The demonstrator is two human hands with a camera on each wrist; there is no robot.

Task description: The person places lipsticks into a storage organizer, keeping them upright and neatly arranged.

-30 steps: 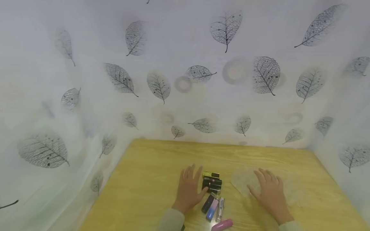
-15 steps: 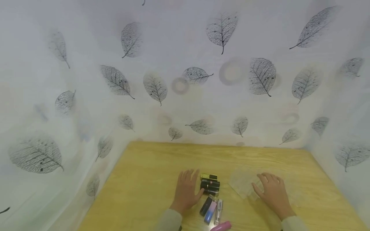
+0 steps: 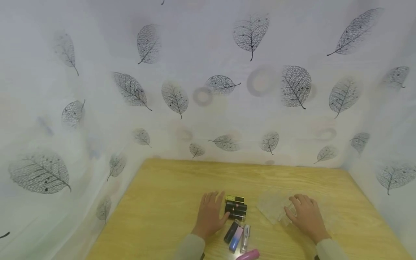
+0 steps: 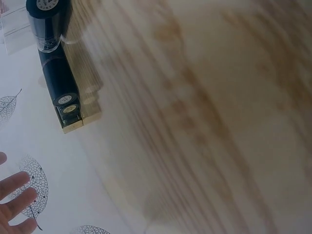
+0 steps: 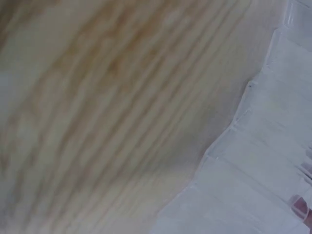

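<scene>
My left hand (image 3: 210, 215) lies with fingers stretched out beside a short row of black lipstick tubes (image 3: 236, 206), its thumb right at the lowest one. At the top of that row is a gold-and-black lipstick (image 3: 234, 199). In the left wrist view the black tubes (image 4: 59, 78) stand out at the upper left, with left fingertips (image 4: 20, 201) below. Over on the right, my right hand (image 3: 307, 216) has bent fingers and thumb around part of a clear plastic tray with ridges (image 3: 271, 204). One right fingertip (image 5: 300, 207) shows through the clear plastic (image 5: 243, 175).
Below the row lie a black tube (image 3: 232, 232), a pink-and-blue tube (image 3: 236, 238), a clear tube (image 3: 245, 238) and a pink tube (image 3: 248, 255). Leaf-printed cloth (image 3: 224, 119) encloses the wooden table (image 3: 169, 187) behind and at both sides.
My right hand's fingers have gone from spread out to bent on the clear plastic tray. My left hand stays beside the lipsticks. The whole head view has shifted slightly.
</scene>
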